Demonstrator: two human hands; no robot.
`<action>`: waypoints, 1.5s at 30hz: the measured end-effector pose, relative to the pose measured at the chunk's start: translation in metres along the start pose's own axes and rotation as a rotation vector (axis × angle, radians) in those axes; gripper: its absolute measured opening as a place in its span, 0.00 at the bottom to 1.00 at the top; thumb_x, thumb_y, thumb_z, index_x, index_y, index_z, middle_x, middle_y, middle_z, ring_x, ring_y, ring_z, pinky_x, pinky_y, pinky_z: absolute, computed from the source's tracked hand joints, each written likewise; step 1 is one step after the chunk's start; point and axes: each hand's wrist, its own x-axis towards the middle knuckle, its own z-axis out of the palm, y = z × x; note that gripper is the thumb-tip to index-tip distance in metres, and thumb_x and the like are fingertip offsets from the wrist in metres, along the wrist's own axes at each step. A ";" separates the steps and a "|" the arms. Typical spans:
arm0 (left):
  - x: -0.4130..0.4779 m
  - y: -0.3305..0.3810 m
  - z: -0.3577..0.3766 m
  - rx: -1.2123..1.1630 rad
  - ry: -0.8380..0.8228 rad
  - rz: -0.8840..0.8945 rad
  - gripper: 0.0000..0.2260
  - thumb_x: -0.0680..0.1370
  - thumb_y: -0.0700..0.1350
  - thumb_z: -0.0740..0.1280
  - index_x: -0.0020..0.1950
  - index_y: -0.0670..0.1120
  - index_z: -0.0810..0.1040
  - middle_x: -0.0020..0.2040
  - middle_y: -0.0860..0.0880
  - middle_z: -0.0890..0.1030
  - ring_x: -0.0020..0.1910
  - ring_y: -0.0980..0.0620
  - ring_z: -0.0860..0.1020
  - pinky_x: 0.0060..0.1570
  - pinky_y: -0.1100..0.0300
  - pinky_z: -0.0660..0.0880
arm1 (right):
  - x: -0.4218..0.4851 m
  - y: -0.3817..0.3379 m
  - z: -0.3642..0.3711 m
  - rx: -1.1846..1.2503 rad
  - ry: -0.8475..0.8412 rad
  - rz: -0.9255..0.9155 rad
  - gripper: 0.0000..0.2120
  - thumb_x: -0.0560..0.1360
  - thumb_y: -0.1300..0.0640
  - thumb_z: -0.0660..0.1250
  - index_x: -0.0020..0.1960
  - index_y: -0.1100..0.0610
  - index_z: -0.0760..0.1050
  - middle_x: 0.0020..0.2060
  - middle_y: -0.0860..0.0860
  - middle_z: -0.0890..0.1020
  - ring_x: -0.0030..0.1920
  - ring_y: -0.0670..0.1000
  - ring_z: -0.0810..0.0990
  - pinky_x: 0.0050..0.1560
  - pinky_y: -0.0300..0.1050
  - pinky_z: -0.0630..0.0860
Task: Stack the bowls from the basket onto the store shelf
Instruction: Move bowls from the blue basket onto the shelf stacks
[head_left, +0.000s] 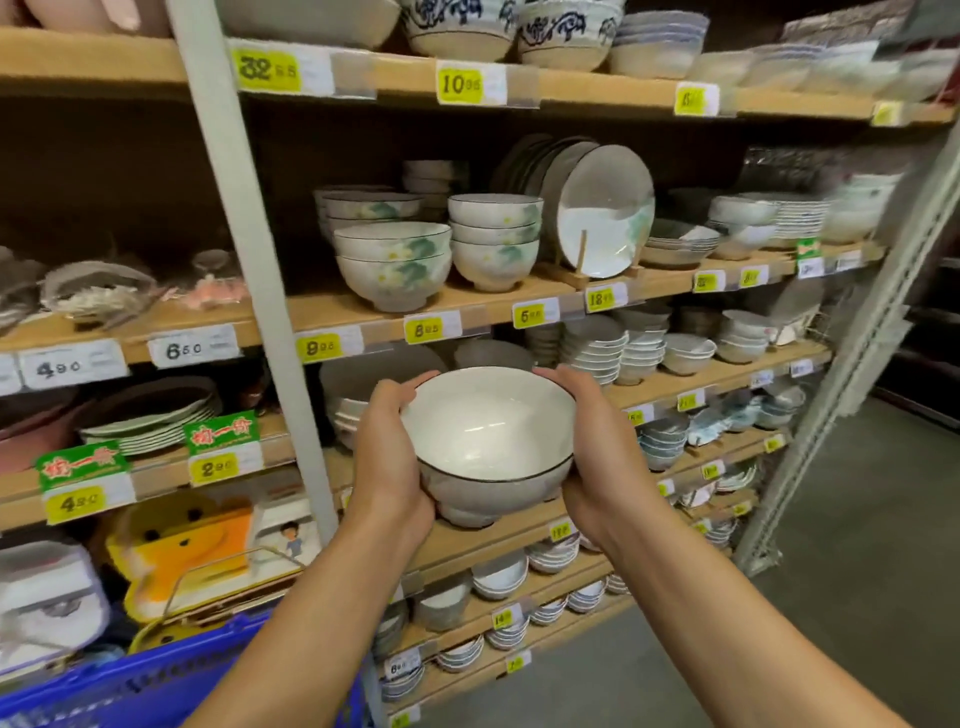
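A white bowl (488, 441) with a thin dark rim is held upright in the air in front of the shelving, at centre frame. My left hand (389, 457) grips its left side and my right hand (597, 457) grips its right side, thumbs near the rim. On the wooden shelf (322, 314) above stand a two-bowl stack of matching green-flower bowls (393, 265) and a three-bowl stack (494, 241). The blue basket (156, 680) shows at the bottom left, its inside mostly out of view.
A grey metal upright (249, 234) splits the shelving left of the bowl stacks. Plates on a wooden rack (597, 208) stand right of them. Lower shelves hold several small bowl and dish stacks. Yellow price tags line the shelf edges. Grey floor lies at the right.
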 end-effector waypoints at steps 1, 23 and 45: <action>0.000 -0.002 0.011 0.005 -0.007 -0.006 0.17 0.76 0.47 0.57 0.58 0.44 0.81 0.48 0.46 0.85 0.48 0.43 0.81 0.45 0.52 0.76 | 0.004 -0.005 -0.010 0.005 0.000 0.007 0.13 0.77 0.49 0.61 0.41 0.51 0.82 0.36 0.48 0.86 0.35 0.47 0.83 0.31 0.40 0.74; 0.144 0.012 0.141 -0.025 -0.091 0.083 0.16 0.75 0.46 0.56 0.51 0.45 0.83 0.47 0.45 0.86 0.46 0.45 0.82 0.44 0.55 0.78 | 0.174 -0.067 -0.047 0.107 -0.013 -0.176 0.24 0.72 0.43 0.65 0.65 0.50 0.72 0.59 0.53 0.80 0.59 0.53 0.79 0.56 0.52 0.77; 0.182 0.026 0.188 0.064 -0.099 0.269 0.14 0.72 0.48 0.62 0.54 0.48 0.80 0.42 0.49 0.85 0.41 0.51 0.83 0.45 0.54 0.75 | 0.286 -0.096 -0.044 0.387 -0.282 -0.028 0.27 0.61 0.52 0.62 0.60 0.50 0.77 0.49 0.57 0.82 0.44 0.57 0.82 0.36 0.49 0.80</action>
